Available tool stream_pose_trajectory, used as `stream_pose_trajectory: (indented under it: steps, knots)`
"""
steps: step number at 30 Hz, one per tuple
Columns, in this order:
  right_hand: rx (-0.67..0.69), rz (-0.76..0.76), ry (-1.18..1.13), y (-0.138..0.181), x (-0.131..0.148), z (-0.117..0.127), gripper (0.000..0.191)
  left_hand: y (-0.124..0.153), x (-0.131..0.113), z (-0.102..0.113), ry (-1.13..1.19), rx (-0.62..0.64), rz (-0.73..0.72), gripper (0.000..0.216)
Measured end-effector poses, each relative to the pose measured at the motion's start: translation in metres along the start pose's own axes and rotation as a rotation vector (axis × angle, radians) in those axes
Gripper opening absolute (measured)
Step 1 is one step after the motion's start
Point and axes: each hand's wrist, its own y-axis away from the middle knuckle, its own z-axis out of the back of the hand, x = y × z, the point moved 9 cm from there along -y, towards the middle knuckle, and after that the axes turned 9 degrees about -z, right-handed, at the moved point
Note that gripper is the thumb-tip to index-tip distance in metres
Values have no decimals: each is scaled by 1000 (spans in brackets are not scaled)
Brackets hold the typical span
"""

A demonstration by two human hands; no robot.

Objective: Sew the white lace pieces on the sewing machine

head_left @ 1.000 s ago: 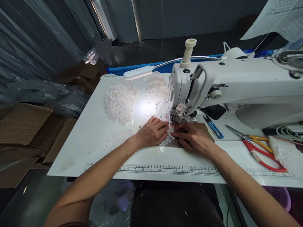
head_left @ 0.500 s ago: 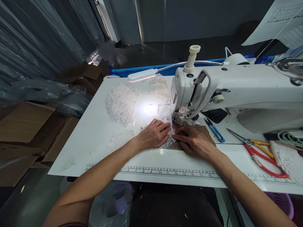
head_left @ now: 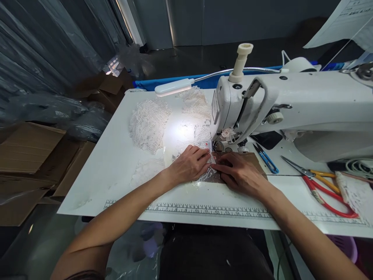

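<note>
A white lace piece (head_left: 205, 175) lies at the needle area of the white sewing machine (head_left: 244, 107). My left hand (head_left: 190, 163) rests flat on this lace, fingers stretched toward the presser foot. From the other side, my right hand (head_left: 237, 171) lies on the brown plate (head_left: 253, 158), its index fingertip touching the lace edge close to my left fingers. The thumb is bent beneath the palm, partly out of sight. The presser foot and needle are small and partly hidden by the hands.
Lace heaps (head_left: 150, 124) lie left of the machine under a lamp (head_left: 174, 87). Blue thread snips (head_left: 266, 158) and red-and-yellow-handled scissors (head_left: 323, 186) lie to the right. A printed ruler (head_left: 198, 211) runs along the table's front edge. Cardboard boxes (head_left: 32, 155) stand at left.
The camera view has shifted slightly. The lace between my hands seems to have moved a little toward the machine's needle; both hands stay almost where they were.
</note>
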Motion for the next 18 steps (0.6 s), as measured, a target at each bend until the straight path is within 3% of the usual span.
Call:
stream_pose_trajectory:
  steps: [4,9,18]
  knots:
    - [11,-6,24,-1,2,-2,33,-5,3,0,-15,71,42,31]
    - [-17,-39,84,-3,3,-3,35,-13,13,-4,58,119,-14,28]
    - [-26,-87,138,-3,1,-4,35,-9,16,-3,6,-12,-13,26]
